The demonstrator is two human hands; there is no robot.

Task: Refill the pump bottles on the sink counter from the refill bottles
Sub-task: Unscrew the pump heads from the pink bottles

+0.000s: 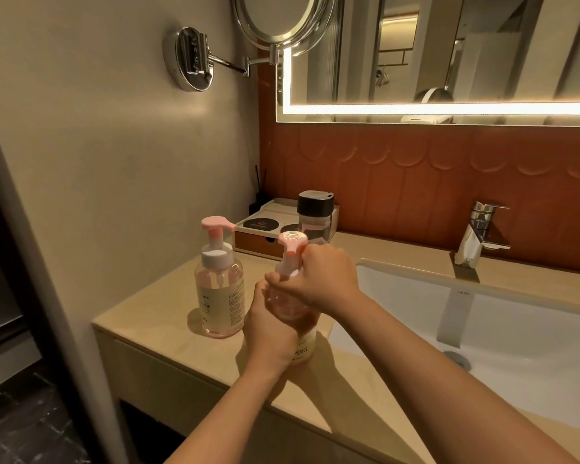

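Observation:
Two clear pump bottles with pink pump heads stand on the beige sink counter (154,316). The left pump bottle (219,296) stands alone, partly filled with pinkish liquid. The nearer pump bottle (303,343) is held upright on the counter: my left hand (270,326) grips its body, and my right hand (322,277) grips the white collar under its pink pump head (292,241). Behind them stands a clear refill bottle (314,217) with a black flip cap.
A wooden amenity tray (265,237) with dark round lids sits at the back by the wall. The white basin (503,329) lies to the right, with a chrome faucet (481,232) behind it. A swing-arm mirror (278,18) hangs above.

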